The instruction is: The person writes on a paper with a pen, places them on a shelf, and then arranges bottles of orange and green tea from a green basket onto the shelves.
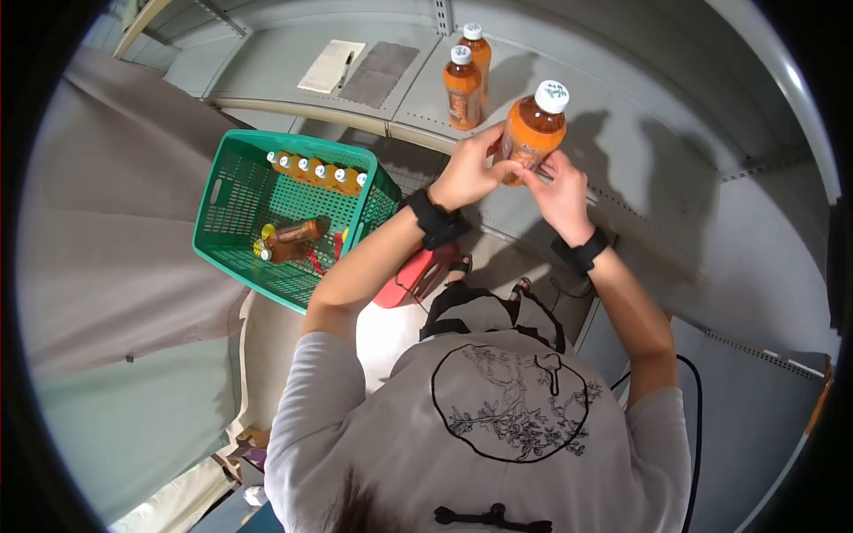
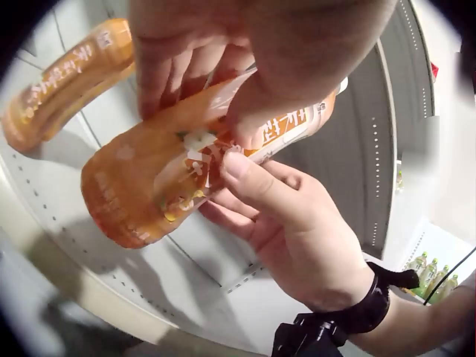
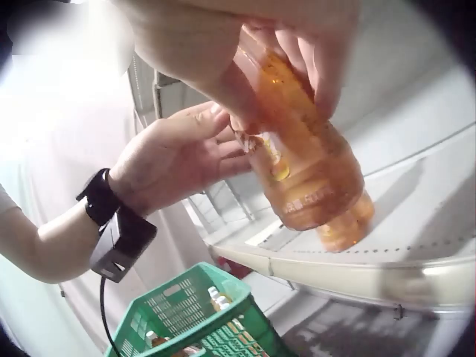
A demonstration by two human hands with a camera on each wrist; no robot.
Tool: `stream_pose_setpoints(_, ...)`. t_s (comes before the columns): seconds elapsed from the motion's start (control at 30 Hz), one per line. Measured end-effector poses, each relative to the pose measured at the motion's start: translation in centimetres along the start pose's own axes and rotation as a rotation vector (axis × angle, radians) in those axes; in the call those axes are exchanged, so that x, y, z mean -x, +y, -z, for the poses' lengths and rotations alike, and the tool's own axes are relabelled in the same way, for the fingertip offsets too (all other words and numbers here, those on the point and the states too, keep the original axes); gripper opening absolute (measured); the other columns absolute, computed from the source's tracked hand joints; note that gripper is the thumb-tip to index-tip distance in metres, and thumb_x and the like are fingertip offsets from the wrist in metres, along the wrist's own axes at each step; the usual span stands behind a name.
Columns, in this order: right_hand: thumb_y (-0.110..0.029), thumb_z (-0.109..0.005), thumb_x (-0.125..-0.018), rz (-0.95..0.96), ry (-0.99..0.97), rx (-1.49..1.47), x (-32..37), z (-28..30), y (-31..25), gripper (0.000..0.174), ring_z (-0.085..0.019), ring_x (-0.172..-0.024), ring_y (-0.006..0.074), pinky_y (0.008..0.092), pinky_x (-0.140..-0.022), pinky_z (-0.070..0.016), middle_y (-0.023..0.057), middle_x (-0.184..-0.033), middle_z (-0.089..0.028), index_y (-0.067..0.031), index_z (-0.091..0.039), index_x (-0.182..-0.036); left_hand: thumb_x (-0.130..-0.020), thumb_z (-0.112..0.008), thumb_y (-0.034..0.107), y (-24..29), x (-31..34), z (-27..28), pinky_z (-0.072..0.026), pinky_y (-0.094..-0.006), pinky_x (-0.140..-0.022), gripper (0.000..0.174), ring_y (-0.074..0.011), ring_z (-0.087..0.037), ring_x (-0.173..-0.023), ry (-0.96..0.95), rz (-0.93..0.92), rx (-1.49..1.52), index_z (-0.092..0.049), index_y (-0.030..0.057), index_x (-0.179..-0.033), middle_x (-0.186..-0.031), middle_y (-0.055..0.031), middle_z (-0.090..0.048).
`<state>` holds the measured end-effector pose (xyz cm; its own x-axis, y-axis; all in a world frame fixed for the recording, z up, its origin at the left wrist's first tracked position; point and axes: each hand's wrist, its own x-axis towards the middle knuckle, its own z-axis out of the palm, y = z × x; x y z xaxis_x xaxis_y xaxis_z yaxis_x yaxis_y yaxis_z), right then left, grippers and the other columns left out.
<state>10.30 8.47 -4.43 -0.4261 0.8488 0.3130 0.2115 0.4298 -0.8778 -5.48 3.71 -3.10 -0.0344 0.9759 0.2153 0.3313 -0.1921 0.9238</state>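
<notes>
Head view: the left hand (image 1: 466,171) and right hand (image 1: 562,186) are both closed around an orange bottle (image 1: 533,133), held above the front edge of the grey shelf (image 1: 422,99). Its white cap carries a green print too small to read; the label is mostly behind fingers. Two similar bottles (image 1: 462,93) stand behind it to the left, one partly covering the other. Farther left lie a paper pad (image 1: 331,66), a pen (image 1: 346,71) and a grey cloth (image 1: 380,75). To the right, shelf surface crossed by shadows runs to the side panel. Below the shelf's edge, a green basket (image 1: 206,200) holds a row of white-capped bottles (image 1: 318,171) and some brown ones lying down; the left forearm cuts off its near corner.

Left wrist view: the held bottle slants, base toward the lower left. Large white characters and a white flower show on the label, broken up by both thumbs; I cannot read them surely. A shelf bottle at the left also bears white characters, and its top is cut off.

Right wrist view: the bottle's base hangs near the shelf's lip, overlapping another bottle behind. Yellow fruit and small blurred writing show; the cap is out of frame.
</notes>
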Motion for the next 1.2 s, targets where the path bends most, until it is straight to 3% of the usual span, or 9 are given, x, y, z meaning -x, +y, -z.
stream_pose_setpoints(0.3, -0.016, -0.073, -0.069, -0.033, 0.092, 0.106, -3.1, -2.7, 7.7, 0.034, -0.064, -0.082, 0.0265, 0.0316, -0.072, -0.0519, 0.0172, -0.085, -0.064, 0.0021, -0.057, -0.093, -0.076, -0.067, 0.007, -8.2, -4.4, -1.2, -0.0451, -0.0315, -0.087, 0.05, -0.0181, -0.054, -0.102, 0.009, -0.017, -0.045, -0.044, -0.0011, -0.119, -0.107, -0.0124, -0.056)
stream_pose_setpoints(0.37, -0.018, -0.073, -0.069, -0.06, 0.106, 0.165, -3.9, -2.9, 7.6, 0.035, -0.064, -0.082, 0.0261, 0.0314, -0.072, -0.0519, 0.0166, -0.087, -0.064, 0.0014, -0.057, -0.093, -0.068, -0.069, 0.01, -9.5, -5.5, -1.8, -0.0438, -0.0331, -0.062, 0.044, -0.0293, -0.052, -0.066, 0.173, -0.224, -0.058, -0.05, -0.0008, -0.106, -0.076, -0.0173, -0.054)
stream_pose_setpoints(0.57, -0.018, -0.073, -0.069, -0.079, 0.111, 0.175, -5.8, -3.9, 10.6, 0.038, -0.064, -0.085, 0.0248, 0.0311, -0.073, -0.0519, 0.0169, -0.091, -0.063, 0.0014, -0.056, -0.098, -0.069, -0.065, 0.004, -11.3, -7.1, -2.5, -0.047, -0.0363, -0.065, 0.039, -0.0344, -0.059, -0.075, 0.231, -0.157, -0.051, -0.05, -0.0008, -0.104, -0.081, -0.0204, -0.058)
stream_pose_setpoints(0.63, -0.014, -0.072, -0.07, -0.113, 0.113, 0.169, -6.2, -4.4, 11.4, 0.036, -0.064, -0.085, 0.025, 0.0308, -0.074, -0.0518, 0.0165, -0.091, -0.063, 0.0014, -0.056, -0.098, -0.072, -0.067, 0.001, -11.7, -7.3, -2.4, -0.0513, -0.0328, -0.079, 0.047, -0.028, -0.06, -0.093, 0.16, -0.008, -0.156, -0.047, -0.0027, -0.114, -0.1, -0.0185, -0.059)
stream_pose_setpoints(0.77, -0.011, -0.071, -0.07, -0.118, 0.116, 0.176, -6.4, -5.2, 12.4, 0.035, -0.064, -0.086, 0.0254, 0.0307, -0.075, -0.0517, 0.016, -0.092, -0.063, 0.0015, -0.056, -0.099, -0.072, -0.066, -0.001, -12.8, -7.6, -2.7, -0.0521, -0.0332, -0.076, 0.044, -0.0293, -0.061, -0.092, 0.196, -0.005, -0.16, -0.048, -0.0024, -0.111, -0.097, -0.0186, -0.06)
stream_pose_setpoints(0.83, -0.01, -0.071, -0.069, -0.095, 0.134, 0.094, -6.7, -5.4, 13.0, 0.035, -0.063, -0.087, 0.0256, 0.0308, -0.076, -0.0514, 0.0163, -0.093, -0.063, 0.0015, -0.056, -0.099, -0.067, -0.062, -0.003, -13.1, -8.0, -2.9, -0.0464, -0.0392, -0.062, 0.038, -0.0378, -0.058, -0.075, 0.297, -0.089, -0.116, -0.049, -0.0013, -0.102, -0.076, -0.0198, -0.057)
stream_pose_setpoints(0.97, -0.009, -0.07, -0.07, -0.128, 0.156, 0.099, -7.7, -5.9, 13.6, 0.034, -0.063, -0.087, 0.0251, 0.0312, -0.077, -0.0511, 0.0164, -0.094, -0.063, 0.0014, -0.056, -0.1, -0.067, -0.061, -0.003, -13.0, -8.5, -3.0, -0.0464, -0.0397, -0.063, 0.037, -0.0383, -0.057, -0.074, 0.324, -0.053, -0.14, -0.049, -0.0015, -0.103, -0.077, -0.0202, -0.058)
stream_pose_setpoints(1.17, -0.007, -0.069, -0.07, -0.114, 0.157, 0.085, -9.4, -6.6, 14.1, 0.036, -0.063, -0.09, 0.0247, 0.0313, -0.078, -0.0507, 0.0161, -0.096, -0.063, 0.0013, -0.055, -0.103, -0.069, -0.061, -0.002, -13.0, -9.3, -4.3, -0.0468, -0.041, -0.065, 0.031, -0.0393, -0.058, -0.075, 0.528, -0.035, -0.249, -0.053, -0.0015, -0.1, -0.078, -0.0218, -0.06)
stream_pose_setpoints(1.2, -0.006, -0.068, -0.07, -0.128, 0.162, 0.072, -9.6, -6.7, 14.1, 0.037, -0.063, -0.09, 0.0247, 0.0315, -0.078, -0.0506, 0.0161, -0.096, -0.063, 0.0013, -0.054, -0.104, -0.071, -0.061, 0.0, -12.7, -9.2, -4.9, -0.0473, -0.0393, -0.065, 0.024, -0.0374, -0.059, -0.075, 0.602, 0.067, -0.269, -0.055, -0.0017, -0.094, -0.078, -0.021, -0.06)
